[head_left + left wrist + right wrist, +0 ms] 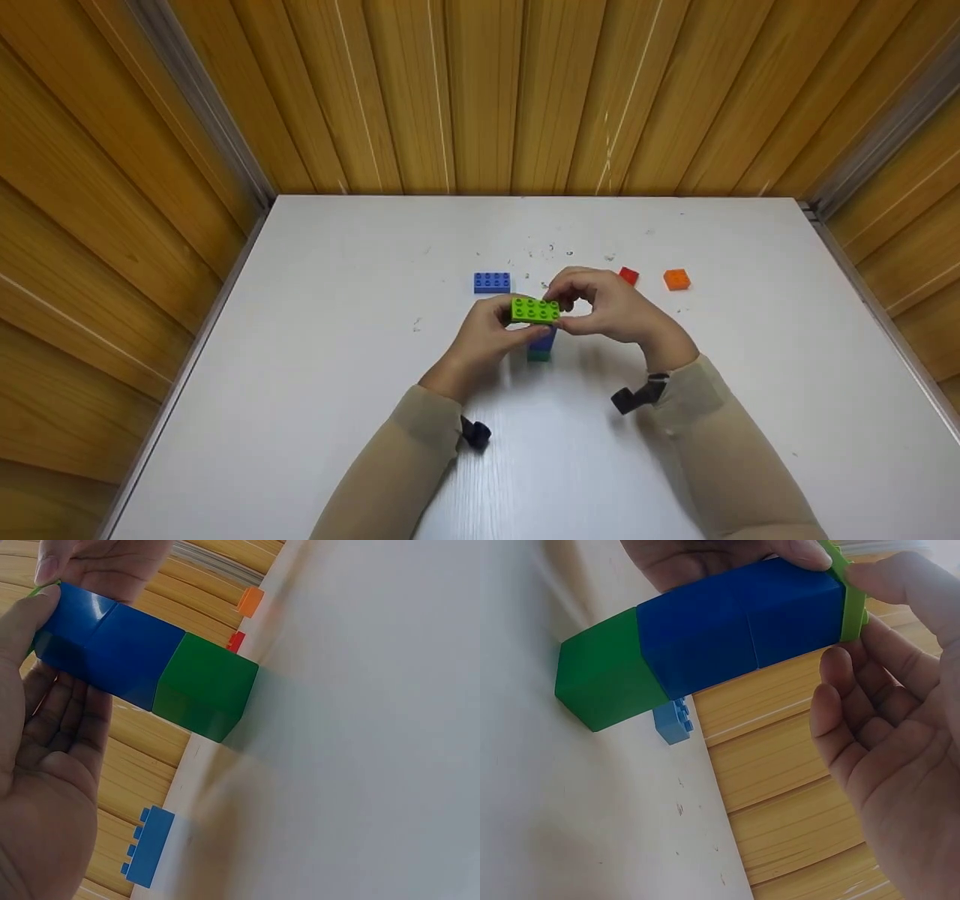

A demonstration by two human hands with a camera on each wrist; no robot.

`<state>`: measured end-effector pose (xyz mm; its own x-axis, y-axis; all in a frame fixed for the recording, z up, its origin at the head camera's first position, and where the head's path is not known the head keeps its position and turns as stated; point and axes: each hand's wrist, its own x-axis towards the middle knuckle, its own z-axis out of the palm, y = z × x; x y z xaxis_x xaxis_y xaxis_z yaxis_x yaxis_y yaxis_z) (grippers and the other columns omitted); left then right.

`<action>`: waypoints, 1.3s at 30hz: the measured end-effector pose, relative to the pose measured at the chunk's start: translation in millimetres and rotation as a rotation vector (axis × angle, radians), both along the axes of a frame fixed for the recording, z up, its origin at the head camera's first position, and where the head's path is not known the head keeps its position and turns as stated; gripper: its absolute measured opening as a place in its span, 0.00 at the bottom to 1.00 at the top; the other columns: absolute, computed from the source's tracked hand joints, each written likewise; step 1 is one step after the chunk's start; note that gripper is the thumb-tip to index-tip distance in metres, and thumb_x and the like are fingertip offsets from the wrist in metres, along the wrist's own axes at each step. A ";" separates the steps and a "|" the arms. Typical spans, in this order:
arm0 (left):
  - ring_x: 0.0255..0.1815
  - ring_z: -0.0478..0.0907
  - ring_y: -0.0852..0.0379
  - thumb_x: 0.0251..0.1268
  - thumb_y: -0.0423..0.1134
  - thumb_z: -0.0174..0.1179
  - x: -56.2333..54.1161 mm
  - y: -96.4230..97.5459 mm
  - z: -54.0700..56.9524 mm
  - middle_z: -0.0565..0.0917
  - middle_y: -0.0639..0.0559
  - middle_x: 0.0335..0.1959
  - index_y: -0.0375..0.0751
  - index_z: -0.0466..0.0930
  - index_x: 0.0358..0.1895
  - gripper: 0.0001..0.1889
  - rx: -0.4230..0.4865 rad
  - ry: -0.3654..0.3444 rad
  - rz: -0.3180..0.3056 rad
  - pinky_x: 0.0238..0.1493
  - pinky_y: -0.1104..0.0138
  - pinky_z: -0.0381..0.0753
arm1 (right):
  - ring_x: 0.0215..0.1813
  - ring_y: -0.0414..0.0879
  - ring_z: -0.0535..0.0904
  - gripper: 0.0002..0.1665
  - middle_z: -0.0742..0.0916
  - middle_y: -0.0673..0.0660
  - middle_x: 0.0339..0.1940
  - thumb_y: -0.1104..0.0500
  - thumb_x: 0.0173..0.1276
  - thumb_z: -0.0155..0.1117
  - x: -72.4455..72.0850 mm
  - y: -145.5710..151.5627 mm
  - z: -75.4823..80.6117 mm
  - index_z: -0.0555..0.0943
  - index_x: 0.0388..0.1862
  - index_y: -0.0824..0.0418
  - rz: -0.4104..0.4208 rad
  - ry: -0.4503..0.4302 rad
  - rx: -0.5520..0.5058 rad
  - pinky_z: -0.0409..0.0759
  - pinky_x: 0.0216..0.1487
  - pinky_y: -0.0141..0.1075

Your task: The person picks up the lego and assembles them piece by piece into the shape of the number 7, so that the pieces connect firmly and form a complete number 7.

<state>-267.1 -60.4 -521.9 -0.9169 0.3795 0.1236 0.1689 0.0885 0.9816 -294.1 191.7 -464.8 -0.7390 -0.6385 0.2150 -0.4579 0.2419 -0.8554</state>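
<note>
A stack of toy building bricks stands upright on the white table, with a dark green brick (604,671) at the bottom and two blue bricks (112,637) above it. On top lies a flat lime green brick (535,310), studs up. My left hand (487,330) grips the upper blue brick, its thumb right below the lime brick's edge. With thumb and fingertips, my right hand (611,300) pinches the lime brick at its right end. From the head view, the lime brick and hands hide much of the stack.
Behind the stack on the table (337,420) lies a loose blue brick (492,283). A small red brick (628,276), partly covered by the right hand, and an orange brick (676,280) sit to the right. Wood-patterned walls (480,97) border the table.
</note>
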 end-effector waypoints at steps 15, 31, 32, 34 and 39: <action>0.56 0.88 0.58 0.69 0.35 0.81 -0.8 -1.4 0.9 0.93 0.46 0.60 0.40 0.90 0.64 0.22 0.012 0.012 -0.002 0.66 0.61 0.90 | 0.59 0.48 0.86 0.15 0.92 0.58 0.56 0.66 0.71 0.81 2.4 0.0 2.6 0.95 0.55 0.56 -0.022 -0.016 0.041 0.81 0.73 0.29; 0.49 0.84 0.58 0.74 0.42 0.78 4.2 -0.1 3.5 0.91 0.45 0.55 0.41 0.90 0.60 0.17 0.022 0.052 0.009 0.51 0.70 0.86 | 0.62 0.44 0.86 0.17 0.92 0.58 0.55 0.69 0.69 0.81 5.0 1.5 -3.2 0.96 0.55 0.57 -0.012 0.030 -0.002 0.77 0.80 0.29; 0.49 0.83 0.58 0.74 0.42 0.78 4.0 -0.3 4.2 0.91 0.45 0.55 0.42 0.90 0.60 0.17 0.010 0.053 0.011 0.51 0.70 0.86 | 0.62 0.45 0.86 0.17 0.92 0.57 0.56 0.69 0.70 0.81 5.9 1.4 -3.5 0.96 0.55 0.57 -0.022 0.029 -0.002 0.77 0.81 0.30; 0.49 0.83 0.59 0.74 0.43 0.79 3.2 -0.9 5.4 0.91 0.45 0.54 0.42 0.90 0.60 0.17 -0.007 0.063 0.012 0.50 0.69 0.85 | 0.63 0.45 0.86 0.17 0.92 0.58 0.56 0.68 0.70 0.81 7.1 1.1 -5.3 0.96 0.55 0.56 -0.034 0.035 -0.013 0.78 0.80 0.30; 0.49 0.83 0.58 0.75 0.42 0.78 3.1 -3.6 6.4 0.91 0.45 0.54 0.41 0.90 0.60 0.17 -0.007 0.064 0.009 0.50 0.69 0.85 | 0.61 0.44 0.86 0.18 0.91 0.61 0.57 0.70 0.70 0.80 9.2 -1.5 -13.5 0.95 0.57 0.59 -0.038 0.047 -0.069 0.84 0.74 0.29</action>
<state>-263.9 -64.0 -515.5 -0.9108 0.3720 0.1790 0.2301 0.0977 0.9682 -284.9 190.3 -478.3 -0.7506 -0.5922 0.2931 -0.4898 0.2009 -0.8483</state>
